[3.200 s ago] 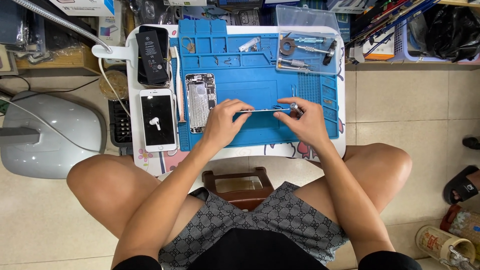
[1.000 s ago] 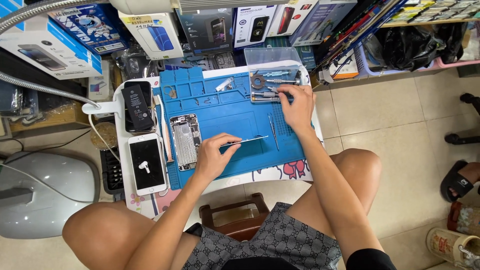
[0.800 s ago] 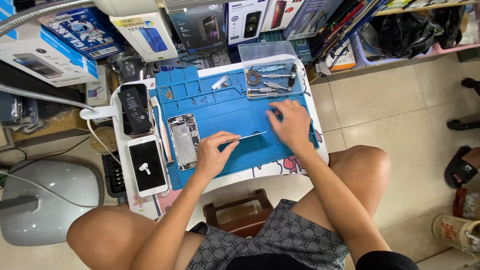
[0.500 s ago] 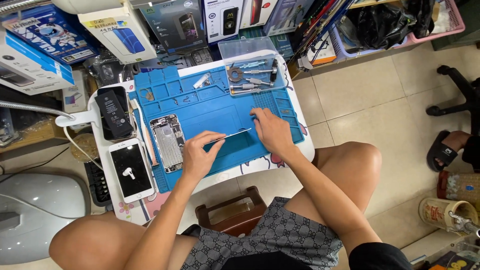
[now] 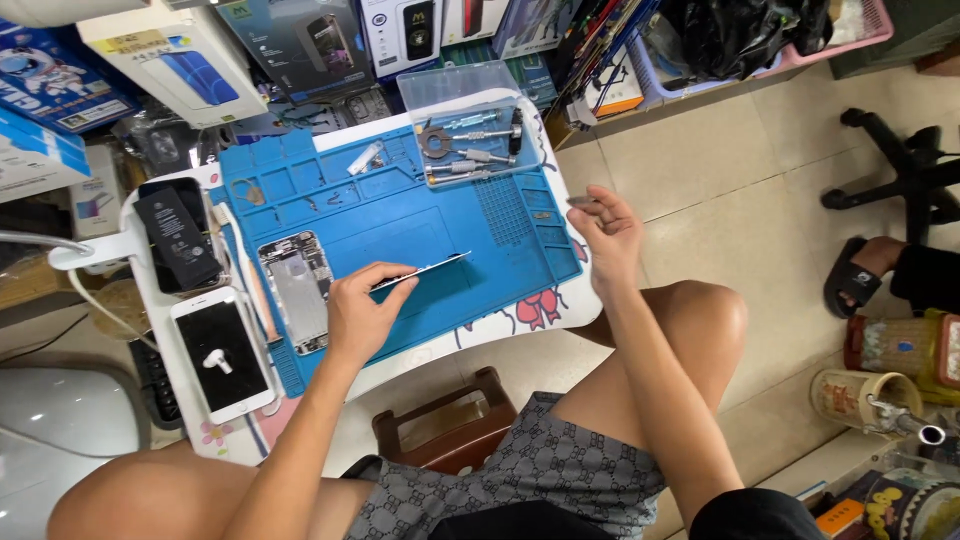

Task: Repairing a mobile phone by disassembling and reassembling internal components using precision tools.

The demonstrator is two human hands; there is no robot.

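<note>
The left hand point(image 5: 358, 318) rests on the blue rubbery mat point(image 5: 420, 235), its fingers closed around the near end of thin metal tweezers point(image 5: 425, 270); the flat, shiny tips extend rightward past the fingers, low over the mat. The right hand point(image 5: 607, 232) hovers past the tabletop point(image 5: 575, 310) edge, fingers pinching a small grey part point(image 5: 581, 201). The opened phone chassis point(image 5: 299, 288) lies just left of the left hand.

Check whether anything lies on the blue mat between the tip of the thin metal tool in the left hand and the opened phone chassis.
Nothing visible does. The left hand itself sits between the thin metal tool and the opened phone chassis; the blue silicone mat around them is bare.
</note>
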